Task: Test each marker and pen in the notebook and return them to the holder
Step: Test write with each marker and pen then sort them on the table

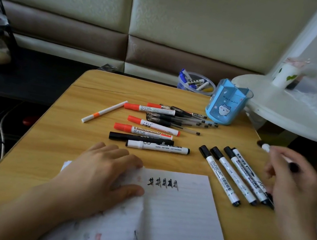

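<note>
Meanwhile left hand (100,171) flat, pinning notebook (174,218); right hand (292,181) grip closed round marker (266,147) near holder (227,102).

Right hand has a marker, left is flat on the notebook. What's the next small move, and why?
Probably set the marker in the right hand down beside the four black-capped markers at the right. Five black marks already sit on the page, which suggests it is tested. The blue holder looks empty, and the left hand pins the notebook.
</note>
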